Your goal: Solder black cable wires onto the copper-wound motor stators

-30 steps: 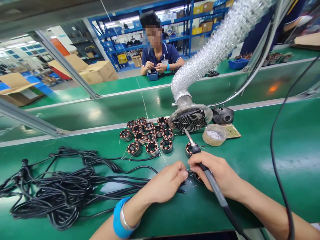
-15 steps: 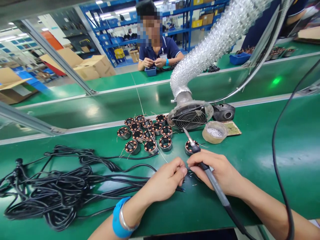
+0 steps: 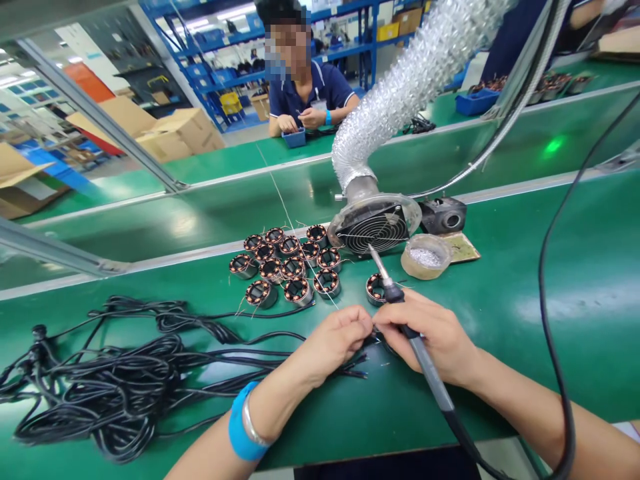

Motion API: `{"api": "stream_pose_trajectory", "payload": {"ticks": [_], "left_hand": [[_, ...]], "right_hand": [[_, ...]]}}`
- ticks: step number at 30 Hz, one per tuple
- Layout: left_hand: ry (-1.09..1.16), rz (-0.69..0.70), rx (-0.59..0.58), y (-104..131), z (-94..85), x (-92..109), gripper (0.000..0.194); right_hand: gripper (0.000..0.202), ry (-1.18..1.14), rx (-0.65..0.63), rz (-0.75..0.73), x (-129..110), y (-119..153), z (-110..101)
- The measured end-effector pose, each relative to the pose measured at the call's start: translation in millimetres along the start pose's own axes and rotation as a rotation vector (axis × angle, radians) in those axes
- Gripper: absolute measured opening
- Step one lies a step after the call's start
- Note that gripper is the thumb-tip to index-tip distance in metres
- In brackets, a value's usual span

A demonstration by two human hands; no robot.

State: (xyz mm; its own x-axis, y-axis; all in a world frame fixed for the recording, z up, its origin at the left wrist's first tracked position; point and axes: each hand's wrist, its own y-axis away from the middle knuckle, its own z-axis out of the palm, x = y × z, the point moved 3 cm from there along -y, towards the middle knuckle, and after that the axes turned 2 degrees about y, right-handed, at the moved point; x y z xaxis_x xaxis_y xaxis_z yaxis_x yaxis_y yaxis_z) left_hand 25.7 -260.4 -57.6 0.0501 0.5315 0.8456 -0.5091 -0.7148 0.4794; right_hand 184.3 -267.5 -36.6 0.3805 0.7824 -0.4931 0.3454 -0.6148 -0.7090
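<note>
My left hand [image 3: 337, 340] is pinched closed at the centre, its fingertips meeting those of my right hand; what it grips is too small to make out. In my right hand [image 3: 430, 333] rests a soldering iron [image 3: 425, 363], its tip pointing up toward the round fan grille. A thin strand of solder wire [image 3: 320, 283] runs down to my left hand. Black cables [image 3: 125, 380] lie coiled at the left, their ends reaching under my left wrist. One copper-wound stator [image 3: 375, 290] sits just beyond my fingers; several more stators [image 3: 293, 267] are grouped behind my left hand.
A fume duct [image 3: 387, 107] with a fan grille [image 3: 377, 230] hangs low at the back. Beside it are a round tub [image 3: 425, 258] and a black iron holder [image 3: 445, 215]. Across the bench a person [image 3: 305, 100] handles a blue bin [image 3: 294, 138].
The whole view has shifted slightly. Both my hands remain together, fingertips pinched. The person opposite has one hand lowered to the blue bin, their hands now farther apart.
</note>
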Motion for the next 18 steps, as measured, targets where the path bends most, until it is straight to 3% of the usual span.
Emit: {"api": "stream_pose_trajectory", "payload": {"ticks": [4, 9, 13, 18], "left_hand": [[-0.141, 0.146, 0.139, -9.5, 0.6, 4.9, 0.017], [-0.222, 0.182, 0.171, -12.0, -0.6, 0.3, 0.017], [-0.292, 0.217, 0.161, -10.2, -2.6, -1.1, 0.018], [-0.331, 0.256, 0.150, -11.2, -5.6, -1.0, 0.016]], "right_hand": [[0.028, 0.052, 0.078, 0.114, 1.2, 5.1, -18.5], [0.048, 0.011, 0.188, 0.233, -8.7, 20.5, -46.9], [0.031, -0.019, 0.253, 0.259, -11.6, 30.7, -51.6], [0.016, -0.127, 0.338, 0.437, 0.0, 40.0, -46.3]]}}
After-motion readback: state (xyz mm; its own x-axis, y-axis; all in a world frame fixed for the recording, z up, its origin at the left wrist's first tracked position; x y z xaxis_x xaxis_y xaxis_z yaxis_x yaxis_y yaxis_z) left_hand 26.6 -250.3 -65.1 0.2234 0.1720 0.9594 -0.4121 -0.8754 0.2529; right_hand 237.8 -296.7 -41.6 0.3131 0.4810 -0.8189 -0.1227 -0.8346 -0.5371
